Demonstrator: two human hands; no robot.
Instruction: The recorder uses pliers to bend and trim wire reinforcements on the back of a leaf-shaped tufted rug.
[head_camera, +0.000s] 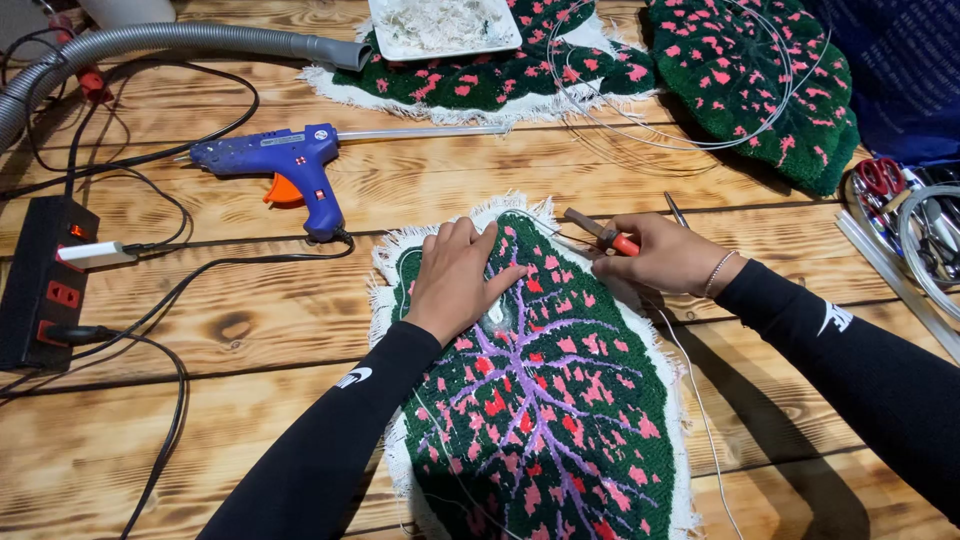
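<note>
Pressing flat, fingers spread and holding nothing, the left hand (458, 278) rests on the upper part of a leaf-shaped tufted rug (540, 400), dark green with pink spots and purple veins, lying at the near edge of the wooden plank surface (250, 330). The right hand (662, 255) grips orange-handled pliers (600, 231) over the rug's top right border. A blue glue gun (285, 165) lies toward the far left.

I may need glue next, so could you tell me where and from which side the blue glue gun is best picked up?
Grip the glue gun by its handle, which points toward the person beside the orange trigger. Come from above on the near side: it lies flat, nozzle pointing right, cord trailing from the handle's end.
</note>
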